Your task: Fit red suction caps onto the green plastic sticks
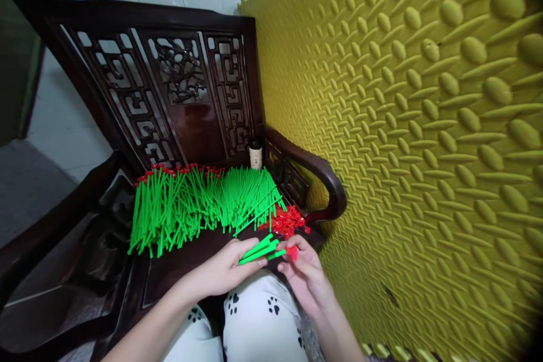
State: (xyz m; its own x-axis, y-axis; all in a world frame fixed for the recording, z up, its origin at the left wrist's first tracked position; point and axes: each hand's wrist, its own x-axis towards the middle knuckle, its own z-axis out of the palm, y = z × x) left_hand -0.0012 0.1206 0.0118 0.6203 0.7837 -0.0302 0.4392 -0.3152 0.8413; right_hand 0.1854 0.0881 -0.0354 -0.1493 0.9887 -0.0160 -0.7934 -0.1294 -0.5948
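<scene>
Several green plastic sticks [259, 250] are gripped between the thumb and fingers of my left hand [240, 263]. Pinched in the fingertips of my right hand [306, 266] is a small red plastic cap [292, 253], which meets the end of one green stick; how far the stick sits inside it I cannot tell. Just beyond my hands, a heap of loose red caps [288, 220] lies on the seat. Across the seat spreads a wide pile of green sticks [182, 203]; those on the left have red caps [169, 171] at their far ends.
A dark carved wooden chair [197, 130] with armrests [322, 172] holds the piles. At its back right corner stands a cream and black cylinder [255, 155]. A yellow textured foam mat [403, 141] rises along the right. My knees in white paw-print trousers [258, 322] are close below.
</scene>
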